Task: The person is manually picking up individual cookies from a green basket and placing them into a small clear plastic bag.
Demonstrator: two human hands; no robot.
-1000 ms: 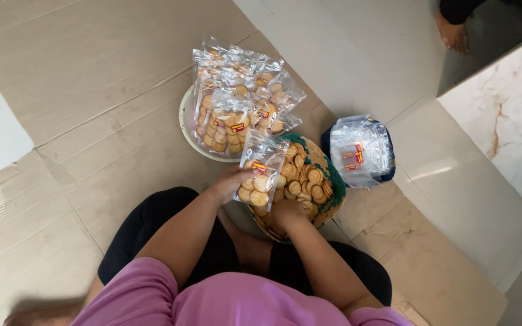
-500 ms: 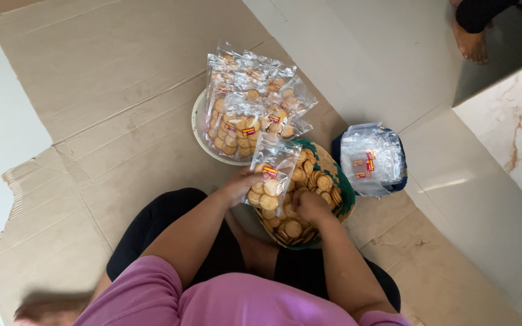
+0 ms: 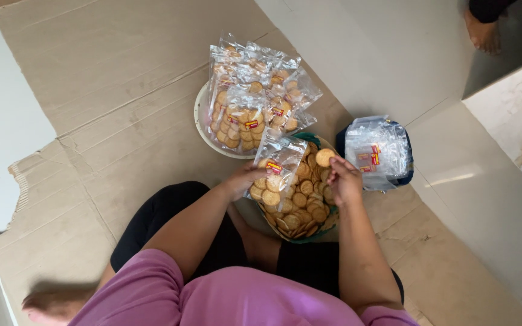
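From the head camera, looking down at a person seated on flattened brown cardboard (image 3: 122, 90): the left hand (image 3: 244, 178) pinches a clear plastic packet with a small red label (image 3: 278, 166) by its side, tilted with its mouth toward the other hand, it seems so that biscuits can drop straight in. The packet is already partly filled with round golden biscuits.

The right hand (image 3: 344, 180) grips a single round biscuit (image 3: 324, 157) at its fingertips, just beside the packet's open top.

Directly beneath both hands sits a green-rimmed basket heaped with loose biscuits (image 3: 300, 208), close enough that each pick is a short lift. Beyond the left hand, a pale round tray (image 3: 203, 130) carries a stack of filled packets (image 3: 255, 90), kept apart from the loose stock. To the right of the right hand lies a bundle of empty clear bags (image 3: 377, 151), within easy reach.
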